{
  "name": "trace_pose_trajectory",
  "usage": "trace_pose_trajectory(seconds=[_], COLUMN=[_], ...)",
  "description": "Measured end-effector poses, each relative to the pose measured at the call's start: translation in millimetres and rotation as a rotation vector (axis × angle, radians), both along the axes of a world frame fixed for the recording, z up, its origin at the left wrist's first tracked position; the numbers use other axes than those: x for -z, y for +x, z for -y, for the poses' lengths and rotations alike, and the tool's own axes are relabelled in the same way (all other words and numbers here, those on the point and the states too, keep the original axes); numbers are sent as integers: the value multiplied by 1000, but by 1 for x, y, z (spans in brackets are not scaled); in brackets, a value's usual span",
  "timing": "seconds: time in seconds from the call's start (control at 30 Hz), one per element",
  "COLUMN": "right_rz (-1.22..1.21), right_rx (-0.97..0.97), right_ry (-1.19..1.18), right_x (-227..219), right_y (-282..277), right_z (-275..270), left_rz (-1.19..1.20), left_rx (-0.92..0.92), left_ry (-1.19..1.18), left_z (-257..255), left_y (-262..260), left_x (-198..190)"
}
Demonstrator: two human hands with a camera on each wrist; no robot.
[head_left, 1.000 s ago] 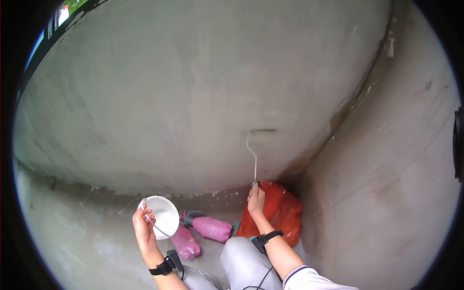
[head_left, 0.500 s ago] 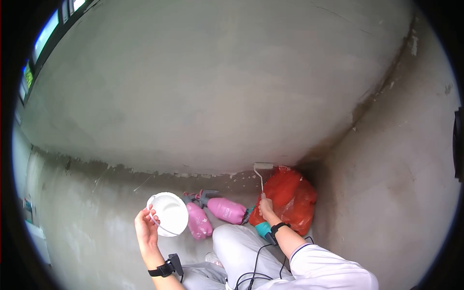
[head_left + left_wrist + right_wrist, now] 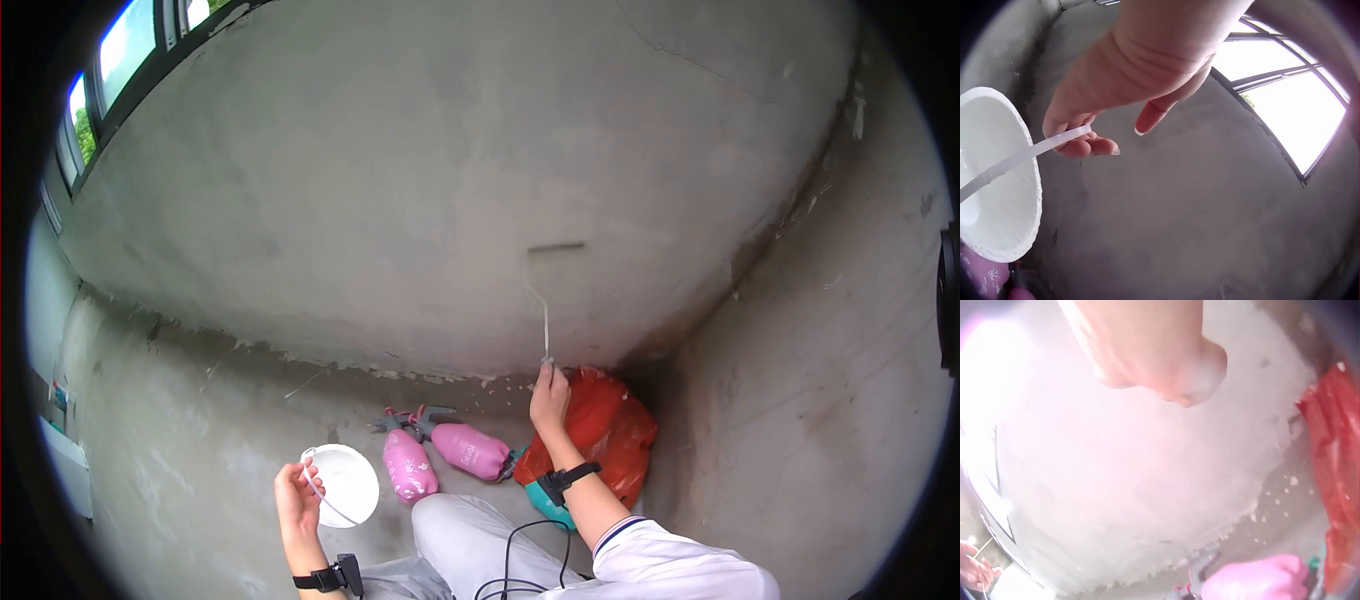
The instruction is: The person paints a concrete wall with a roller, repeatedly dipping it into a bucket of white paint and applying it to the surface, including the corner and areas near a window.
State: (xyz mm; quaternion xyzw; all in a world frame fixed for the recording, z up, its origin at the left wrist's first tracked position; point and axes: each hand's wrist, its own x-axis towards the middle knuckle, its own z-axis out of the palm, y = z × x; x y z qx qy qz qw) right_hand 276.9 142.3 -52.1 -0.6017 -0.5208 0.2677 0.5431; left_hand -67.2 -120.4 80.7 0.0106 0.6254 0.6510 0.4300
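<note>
My right hand point(image 3: 550, 400) grips the handle of a paint roller point(image 3: 556, 247), whose thin bent frame reaches up to the grey wall. The roller's sleeve lies level against the wall surface. At lower left, my left hand point(image 3: 297, 500) has its fingers hooked under the bail handle point(image 3: 1041, 147) of a white bucket point(image 3: 374, 480). In the left wrist view the thumb stands apart from those curled fingers, and the bucket's opening tilts toward the camera. The right wrist view shows the back of the right hand, with the roller hidden.
Two pink spray bottles point(image 3: 470, 452) lie on the floor between bucket and knee. A red plastic bag point(image 3: 610, 430) with a teal item point(image 3: 552, 500) sits by the right corner. Black cables point(image 3: 510, 560) cross my lap. Windows point(image 3: 128, 55) are at upper left.
The roller went from the wall down to near its base, beside the red bag, and is now back up on the wall. The bucket and left hand sit lower in view.
</note>
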Motion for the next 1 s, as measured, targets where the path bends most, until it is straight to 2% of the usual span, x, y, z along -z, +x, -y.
trace_pose_trajectory(seconds=[0.13,0.17,0.27,0.37,0.43,0.5,0.67,0.73,0.8,0.97,1.0], right_rz=[-127,-119,-180,-234,-434,-518,-696,-789,-722,-562,-426], right_rx=[-170,-190,-172,-145,-130,-159,-187,-216,-194,-198,-157], right_ry=[-50,-42,7,1,-32,-99,-339,-531,-551,-518,-418], right_x=[-76,-82,-81,-35,15,63,111,118,131,156,171], right_y=[-9,-13,-28,-39,-45,-49,-56,-52,-52,-55,-57], right_z=[-27,-31,-34,-15,-4,4,28,36,39,45,43], left_rz=[57,63,43,38,34,40,70,85,115,88,61], left_rx=[28,8,98,137,134,112,112,104,79,34,22], left_ry=[22,34,-44,-15,-11,-8,-41,-55,-121,-107,-97], left_z=[-12,-15,-25,-25,-23,-22,-10,-4,0,-6,-7], left_y=[4,8,15,20,21,24,13,5,-2,-9,-9], left_x=[0,0,1,-6,-6,-11,0,8,14,21,22])
